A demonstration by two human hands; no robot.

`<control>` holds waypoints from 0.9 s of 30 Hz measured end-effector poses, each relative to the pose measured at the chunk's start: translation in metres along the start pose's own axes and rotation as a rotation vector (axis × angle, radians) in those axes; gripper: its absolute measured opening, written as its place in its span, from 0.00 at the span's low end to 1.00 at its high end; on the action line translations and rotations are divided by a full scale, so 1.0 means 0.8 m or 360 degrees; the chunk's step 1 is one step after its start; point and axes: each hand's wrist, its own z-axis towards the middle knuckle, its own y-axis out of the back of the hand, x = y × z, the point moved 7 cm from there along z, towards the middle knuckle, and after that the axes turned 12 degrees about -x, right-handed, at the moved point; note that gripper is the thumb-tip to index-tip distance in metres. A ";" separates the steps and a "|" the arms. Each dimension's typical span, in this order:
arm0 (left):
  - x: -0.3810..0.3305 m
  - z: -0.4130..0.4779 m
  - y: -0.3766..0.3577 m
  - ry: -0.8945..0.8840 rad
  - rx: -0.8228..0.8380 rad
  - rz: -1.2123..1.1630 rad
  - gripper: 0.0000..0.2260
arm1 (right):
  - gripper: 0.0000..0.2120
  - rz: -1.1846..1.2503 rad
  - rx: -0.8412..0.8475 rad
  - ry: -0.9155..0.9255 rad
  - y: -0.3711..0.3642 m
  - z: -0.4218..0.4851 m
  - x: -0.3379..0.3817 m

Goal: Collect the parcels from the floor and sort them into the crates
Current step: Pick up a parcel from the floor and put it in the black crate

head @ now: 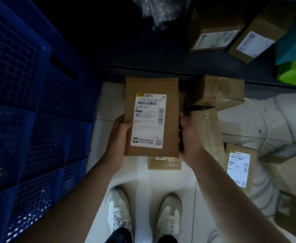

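I hold a flat brown cardboard parcel (168, 95) label-up in front of me, above the floor. Its white shipping label reads A132. My left hand (120, 132) grips its left edge and my right hand (189, 135) grips its right edge. Stacked blue plastic crates (26, 106) with lattice walls fill the left side. More brown parcels lie on the pale floor: a small one (164, 163) just under the held parcel, a crumpled one (206, 130) to the right, and a labelled one (239, 167) further right.
A dark shelf (161, 55) runs across the top, carrying two labelled boxes (214, 32) (259, 32), clear plastic wrap (159, 9) and teal and green bags (294, 55). White sacks (284, 120) and cartons crowd the right. My two white shoes (143, 214) stand on the floor below.
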 end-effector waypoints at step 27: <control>0.007 0.000 -0.001 -0.0178 -0.0035 0.0231 0.15 | 0.11 0.0009 -0.0202 0.0485 0.056 0.006 0.011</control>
